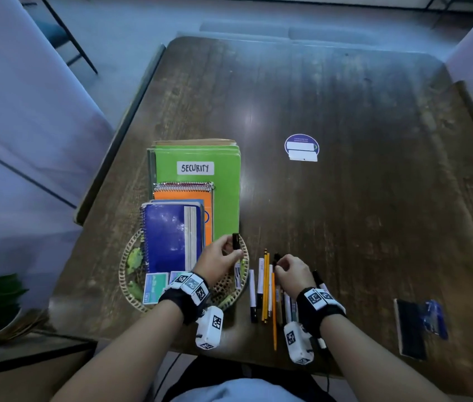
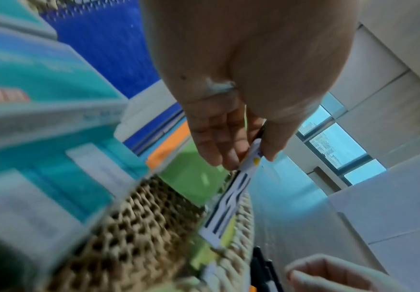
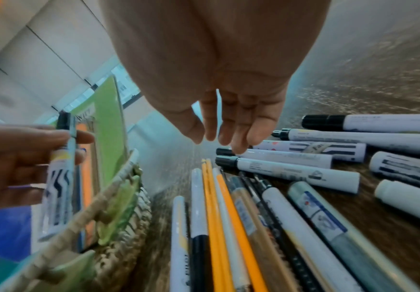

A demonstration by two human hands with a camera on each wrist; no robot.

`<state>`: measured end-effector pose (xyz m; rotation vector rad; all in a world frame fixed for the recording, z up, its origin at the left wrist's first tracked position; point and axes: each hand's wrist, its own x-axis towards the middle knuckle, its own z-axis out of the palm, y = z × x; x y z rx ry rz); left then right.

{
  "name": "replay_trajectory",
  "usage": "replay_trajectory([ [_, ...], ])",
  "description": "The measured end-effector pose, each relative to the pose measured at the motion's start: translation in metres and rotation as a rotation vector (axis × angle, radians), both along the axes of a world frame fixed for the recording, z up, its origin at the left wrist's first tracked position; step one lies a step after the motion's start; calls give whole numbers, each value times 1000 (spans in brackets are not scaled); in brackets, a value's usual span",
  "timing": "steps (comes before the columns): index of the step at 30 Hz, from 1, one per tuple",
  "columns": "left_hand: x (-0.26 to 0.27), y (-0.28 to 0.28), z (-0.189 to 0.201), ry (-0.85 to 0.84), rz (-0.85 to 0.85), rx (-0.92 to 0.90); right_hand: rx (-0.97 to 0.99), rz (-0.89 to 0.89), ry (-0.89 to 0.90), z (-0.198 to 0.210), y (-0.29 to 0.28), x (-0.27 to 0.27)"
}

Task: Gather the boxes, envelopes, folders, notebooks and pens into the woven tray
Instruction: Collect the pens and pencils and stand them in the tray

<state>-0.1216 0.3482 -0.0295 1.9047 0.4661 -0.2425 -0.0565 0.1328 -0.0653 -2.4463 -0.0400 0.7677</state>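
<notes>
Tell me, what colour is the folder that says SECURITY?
The flat folder labelled SECURITY is bright green, clearest in the head view.

Left hand (image 1: 220, 262) gripping marker (image 1: 237, 261) upright over right rim of woven tray (image 1: 126, 258). Right hand (image 1: 291, 271) hovering over pens (image 1: 264, 288) lying in row on wooden table (image 1: 345, 198), fingers curled downward; contact not discernible. Blue notebook (image 1: 168, 237) lying atop orange notebook (image 1: 184, 195), both resting on green folder (image 1: 223, 181) labelled SECURITY, stack overhanging tray's far rim. 2 teal boxes (image 1: 154, 287) sitting at tray's near side. Black eraser (image 1: 410, 327) lying well right of pens. Round sticker (image 1: 301, 146) showing mid-table.
</notes>
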Motion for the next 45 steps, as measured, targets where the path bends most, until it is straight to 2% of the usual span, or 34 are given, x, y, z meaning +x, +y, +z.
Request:
replay_trajectory([
  [6, 0, 24, -15, 72, 15, 170, -211, 50, 37, -12, 5, -5],
  [11, 1, 23, -32, 220, -79, 293, -264, -3, -9, -20, 15, -3],
  [16, 3, 19, -41, 277, -89, 400, -359, 48, 19, -22, 22, 6],
  [21, 6, 18, -45, 317, -117, 465, -364, 62, 72, -26, 25, 15],
  [31, 6, 16, -45, 304, -103, 472, -199, -20, 139, -33, 13, 23],
  [40, 8, 17, -33, 143, 35, 438, -56, 34, -134, 2, 21, 29],
  [45, 12, 13, -21, 22, 1, 366, 122, 8, -200, 28, 48, 35],
])
